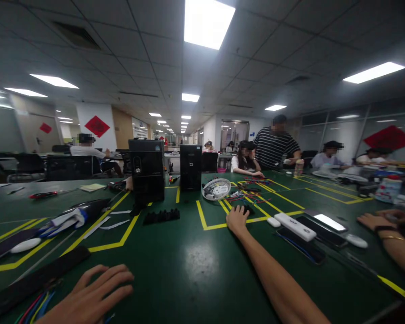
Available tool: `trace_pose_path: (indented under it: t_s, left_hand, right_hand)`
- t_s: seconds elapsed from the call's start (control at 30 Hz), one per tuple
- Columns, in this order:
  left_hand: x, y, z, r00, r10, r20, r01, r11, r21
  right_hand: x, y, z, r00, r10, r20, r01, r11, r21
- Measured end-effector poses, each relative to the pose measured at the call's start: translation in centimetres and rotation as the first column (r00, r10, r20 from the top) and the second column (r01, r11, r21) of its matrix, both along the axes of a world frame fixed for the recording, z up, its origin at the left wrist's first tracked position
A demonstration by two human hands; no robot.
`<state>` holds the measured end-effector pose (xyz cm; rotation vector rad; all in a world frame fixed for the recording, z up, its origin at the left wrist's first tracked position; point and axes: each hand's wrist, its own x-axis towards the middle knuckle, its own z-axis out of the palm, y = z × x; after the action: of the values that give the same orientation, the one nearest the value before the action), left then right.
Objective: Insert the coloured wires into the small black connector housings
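Note:
My left hand [103, 288] is over the green table [195, 279] at the lower left, its fingers stretched out and slightly apart, holding nothing I can see. Close to it are a long black strip [40, 279] and a bundle of coloured wires [37, 306]. My right hand [237, 219] reaches forward to the table, fingers spread, by a yellow tape line. Beside its fingertips lies a small dark piece [249, 209]; whether they touch is unclear. A black bumpy strip [162, 216] lies farther left. Behind the right hand are a white round basket [216, 189] and loose wires [246, 198].
Two black computer towers [147, 171] stand at the middle. Phones [319, 231], a white power bank [295, 226] and a white mouse [357, 240] lie right. Another person's hands [380, 221] rest at the right edge. Gloves [65, 221] lie left. A person in stripes [276, 146] stands across.

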<state>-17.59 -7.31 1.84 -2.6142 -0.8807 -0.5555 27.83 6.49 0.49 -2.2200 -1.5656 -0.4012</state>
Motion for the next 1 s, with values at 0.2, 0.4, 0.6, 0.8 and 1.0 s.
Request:
trace_pose_path:
  t_s: [0.2, 0.4, 0.6, 0.8, 1.0]
  left_hand:
    - [11.7, 0.6, 1.3, 0.944, 0.003, 0.33, 0.12, 0.928, -0.352]
    - [21.6, 4.3, -0.7, 0.305, 0.669, 0.678, 0.488, 0.502, -0.714]
    - [24.5, 5.4, -1.8, 0.016, 0.866, 0.5, 0.789, 0.297, -0.538]
    - [21.8, 5.1, -2.2, -0.155, 0.839, 0.522, 0.785, 0.425, -0.451]
    - [21.0, 4.2, -1.7, -0.09, 0.801, 0.592, 0.787, 0.422, -0.45]
  right_hand:
    - [-0.9, -3.7, 0.2, 0.993, 0.114, -0.019, -0.114, 0.992, -0.045]
    - [-5.0, -7.3, 0.7, 0.914, 0.402, -0.055, -0.403, 0.915, -0.005]
    - [-10.9, -10.0, 0.9, 0.749, 0.653, -0.113, -0.635, 0.756, 0.16]
    - [-10.6, -13.6, 1.8, 0.543, 0.832, -0.114, -0.786, 0.551, 0.281]
    - [0.8, -17.6, 4.2, 0.962, 0.267, 0.059, -0.268, 0.963, 0.013]
